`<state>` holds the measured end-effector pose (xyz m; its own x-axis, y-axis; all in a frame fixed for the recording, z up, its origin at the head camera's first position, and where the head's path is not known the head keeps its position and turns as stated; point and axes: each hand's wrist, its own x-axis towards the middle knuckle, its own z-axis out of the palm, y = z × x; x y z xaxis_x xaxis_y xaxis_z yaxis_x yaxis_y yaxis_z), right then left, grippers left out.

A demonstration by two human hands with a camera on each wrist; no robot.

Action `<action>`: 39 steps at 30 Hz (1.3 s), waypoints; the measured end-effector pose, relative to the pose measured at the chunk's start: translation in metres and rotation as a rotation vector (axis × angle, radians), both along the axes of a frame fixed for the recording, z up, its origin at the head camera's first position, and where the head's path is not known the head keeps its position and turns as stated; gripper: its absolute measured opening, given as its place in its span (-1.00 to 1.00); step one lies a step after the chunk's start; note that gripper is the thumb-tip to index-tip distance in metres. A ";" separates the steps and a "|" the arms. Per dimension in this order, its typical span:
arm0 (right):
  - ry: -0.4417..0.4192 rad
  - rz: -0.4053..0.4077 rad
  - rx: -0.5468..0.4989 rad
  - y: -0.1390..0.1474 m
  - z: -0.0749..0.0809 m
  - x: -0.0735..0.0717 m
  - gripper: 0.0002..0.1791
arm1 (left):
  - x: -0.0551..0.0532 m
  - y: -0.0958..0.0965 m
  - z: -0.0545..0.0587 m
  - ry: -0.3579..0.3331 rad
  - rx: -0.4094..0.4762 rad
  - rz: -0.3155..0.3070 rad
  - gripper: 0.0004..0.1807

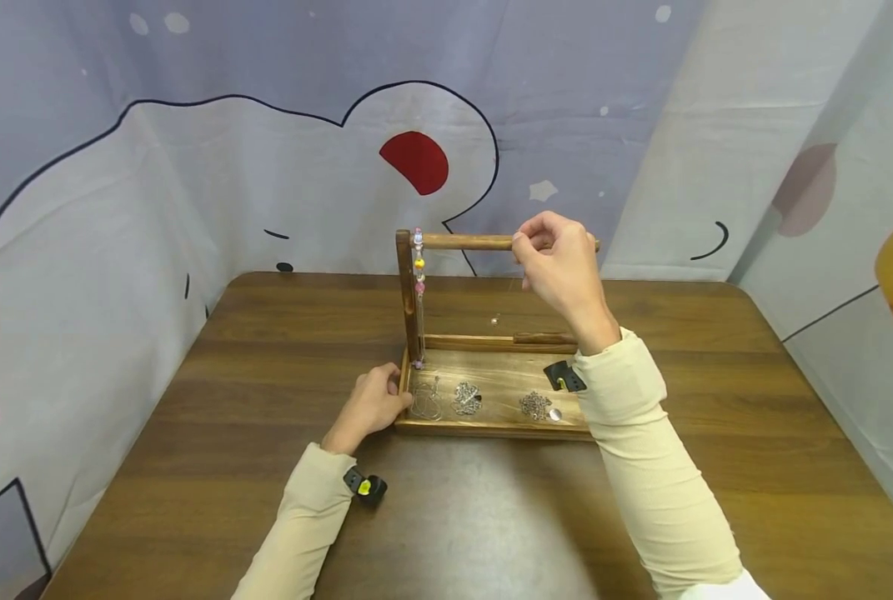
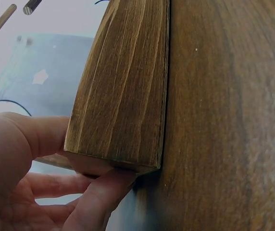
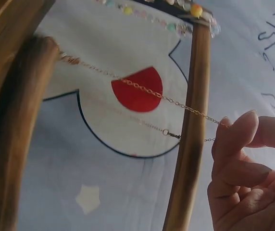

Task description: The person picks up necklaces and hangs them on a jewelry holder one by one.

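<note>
A wooden jewelry stand (image 1: 506,375) with a tray base stands on the table. My left hand (image 1: 373,402) grips the tray's front left corner, its thumb and fingers on either side of the wood (image 2: 123,91) in the left wrist view. Up at the top bar (image 1: 469,242), my right hand (image 1: 564,265) pinches a fine gold chain necklace (image 3: 144,90). The chain passes at the bar, and a small pendant (image 1: 495,320) dangles below. A strand of colorful beads (image 1: 419,277) hangs from the bar's left end, beside the upright post (image 1: 407,296).
Inside the tray lie a thin silver chain (image 1: 426,403), a bunched silver chain (image 1: 467,398) and another chain (image 1: 534,406) with a round pendant (image 1: 554,414). A lower wooden rod (image 1: 544,338) runs along the tray's back. A printed cloth (image 1: 281,183) hangs behind the table (image 1: 266,367).
</note>
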<state>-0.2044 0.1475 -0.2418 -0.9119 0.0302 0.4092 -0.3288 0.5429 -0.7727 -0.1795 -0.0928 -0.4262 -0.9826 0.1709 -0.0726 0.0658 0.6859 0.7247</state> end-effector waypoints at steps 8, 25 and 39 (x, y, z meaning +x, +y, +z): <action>-0.029 0.045 0.002 -0.020 -0.004 -0.003 -0.90 | -0.001 0.000 0.000 -0.004 0.009 0.000 -0.69; -0.018 0.164 0.013 -0.053 -0.013 -0.007 -0.89 | 0.001 -0.002 0.000 -0.007 0.024 0.005 -0.70; -0.022 0.193 0.060 -0.061 -0.018 -0.008 -0.89 | 0.000 -0.001 0.001 0.001 0.014 -0.004 -0.69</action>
